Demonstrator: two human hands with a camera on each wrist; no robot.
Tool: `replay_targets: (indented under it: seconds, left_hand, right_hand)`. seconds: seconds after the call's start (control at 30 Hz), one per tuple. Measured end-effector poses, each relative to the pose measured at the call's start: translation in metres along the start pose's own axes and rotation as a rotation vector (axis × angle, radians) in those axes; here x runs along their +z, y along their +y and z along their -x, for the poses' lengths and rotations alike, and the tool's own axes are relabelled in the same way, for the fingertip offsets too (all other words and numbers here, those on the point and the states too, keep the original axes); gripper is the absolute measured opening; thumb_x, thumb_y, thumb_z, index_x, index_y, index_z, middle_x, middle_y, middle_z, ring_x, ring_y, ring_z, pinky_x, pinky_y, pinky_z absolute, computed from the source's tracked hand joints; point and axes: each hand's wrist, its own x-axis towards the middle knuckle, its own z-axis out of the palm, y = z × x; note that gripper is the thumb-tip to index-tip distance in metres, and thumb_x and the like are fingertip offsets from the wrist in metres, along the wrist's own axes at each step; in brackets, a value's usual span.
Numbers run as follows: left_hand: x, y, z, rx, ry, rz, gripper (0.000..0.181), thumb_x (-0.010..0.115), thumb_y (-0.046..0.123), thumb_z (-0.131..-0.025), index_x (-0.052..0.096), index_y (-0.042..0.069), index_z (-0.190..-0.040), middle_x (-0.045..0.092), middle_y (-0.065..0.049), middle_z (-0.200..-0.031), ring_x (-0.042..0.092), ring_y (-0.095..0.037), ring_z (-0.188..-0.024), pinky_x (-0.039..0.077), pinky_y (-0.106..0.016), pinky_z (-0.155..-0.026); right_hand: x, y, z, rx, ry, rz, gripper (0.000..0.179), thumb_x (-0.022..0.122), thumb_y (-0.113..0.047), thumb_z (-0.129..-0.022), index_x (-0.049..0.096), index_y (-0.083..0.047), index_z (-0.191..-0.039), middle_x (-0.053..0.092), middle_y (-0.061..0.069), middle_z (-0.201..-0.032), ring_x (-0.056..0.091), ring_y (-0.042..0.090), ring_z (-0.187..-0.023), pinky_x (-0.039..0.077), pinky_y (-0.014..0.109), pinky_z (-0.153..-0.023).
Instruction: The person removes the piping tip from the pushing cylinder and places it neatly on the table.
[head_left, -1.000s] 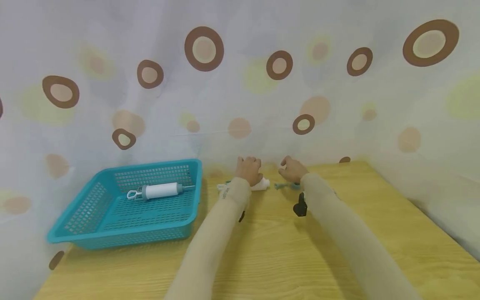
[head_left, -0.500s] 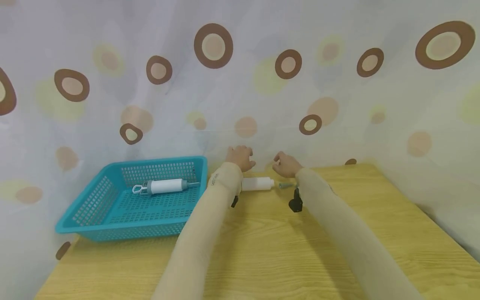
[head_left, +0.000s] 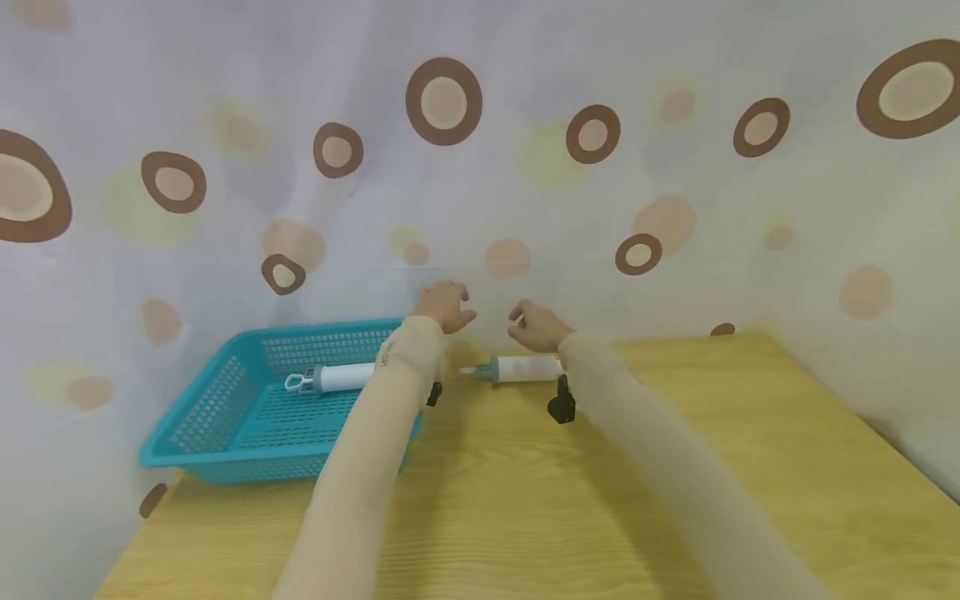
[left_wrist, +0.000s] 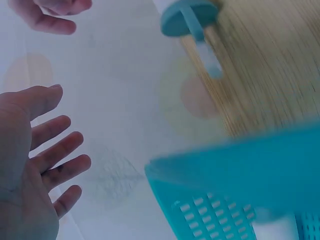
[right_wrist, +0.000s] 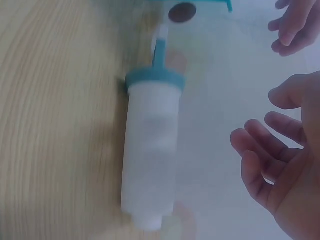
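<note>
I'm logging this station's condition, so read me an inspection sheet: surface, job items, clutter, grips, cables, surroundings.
Surface: yellowish wood-grain table
Job items: white tube with a teal end lies on the table; similar tube lies inside the teal basket
Clutter: nothing seen
Grips: left grip, fingers spread; right grip, fingers loosely curled; both hold nothing
Cables: nothing seen
Surroundings: circle-patterned backdrop behind the table

Free space is running between left hand (head_left: 446,307) and right hand (head_left: 542,327); basket (head_left: 277,452) is blocking down-left, white tube (head_left: 527,368) obstructing below.
</note>
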Motion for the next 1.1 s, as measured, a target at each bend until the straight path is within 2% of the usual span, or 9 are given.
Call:
replay_targets:
  seconds: [0.17,0.27,0.5,0.73,0.87,1.1]
  left_hand:
    - [0.000,-0.027,0.009,-0.041,0.039,0.059,0.043,0.055,0.036,-0.091,0.049,0.011,-0.125,0.047,-0.009,-0.132,0.039,-0.027,-0.125,0.026,-0.047,-0.105]
    - [-0.002,-0.039,0.015,-0.056,0.047,0.060,0.040,0.055,0.034,-0.091,0.050,0.011,-0.123,0.048,-0.009,-0.130,0.040,-0.027,-0.123,0.026,-0.047,-0.103]
    - [-0.002,-0.059,0.028,-0.090,-0.003,-0.091,0.033,0.051,0.026,-0.092,0.053,0.011,-0.121,0.049,-0.008,-0.130,0.042,-0.027,-0.123,0.019,-0.053,-0.108]
    - [-0.003,-0.076,0.039,-0.157,-0.067,-0.153,0.044,0.051,0.031,-0.092,0.048,0.009,-0.130,0.046,-0.009,-0.138,0.040,-0.026,-0.128,0.018,-0.052,-0.109]
    - [-0.003,-0.085,0.043,-0.182,-0.091,-0.146,0.049,0.052,0.032,-0.091,0.045,0.007,-0.133,0.045,-0.010,-0.139,0.039,-0.027,-0.130,0.015,-0.053,-0.111]
    - [-0.006,-0.100,0.051,-0.186,-0.108,-0.054,0.035,0.055,0.027,-0.090,0.056,0.012,-0.122,0.058,-0.007,-0.126,0.048,-0.028,-0.121,0.014,-0.055,-0.111]
  right_hand:
    - [0.014,-0.024,-0.012,-0.028,-0.004,-0.061,0.037,0.043,-0.021,-0.095,0.042,-0.001,-0.126,0.053,0.018,-0.115,0.055,0.029,-0.102,0.046,0.040,-0.086]
    - [0.021,-0.038,-0.018,-0.032,-0.020,-0.102,0.038,0.043,-0.022,-0.095,0.041,-0.001,-0.127,0.052,0.018,-0.116,0.054,0.029,-0.102,0.046,0.040,-0.085]
    - [0.037,-0.066,-0.034,-0.057,-0.039,-0.187,0.039,0.043,-0.022,-0.095,0.041,-0.001,-0.129,0.052,0.018,-0.119,0.056,0.029,-0.101,0.046,0.040,-0.088]
    - [0.050,-0.090,-0.048,-0.100,-0.037,-0.183,0.036,0.042,-0.019,-0.096,0.043,-0.001,-0.127,0.052,0.019,-0.118,0.056,0.029,-0.102,0.046,0.039,-0.086]
    - [0.053,-0.103,-0.052,-0.111,-0.047,-0.166,0.035,0.043,-0.019,-0.095,0.043,-0.002,-0.126,0.051,0.018,-0.120,0.053,0.029,-0.107,0.046,0.039,-0.087]
    - [0.060,-0.122,-0.063,-0.112,-0.054,-0.126,0.034,0.044,-0.019,-0.095,0.045,-0.001,-0.124,0.050,0.019,-0.125,0.049,0.030,-0.115,0.045,0.039,-0.092]
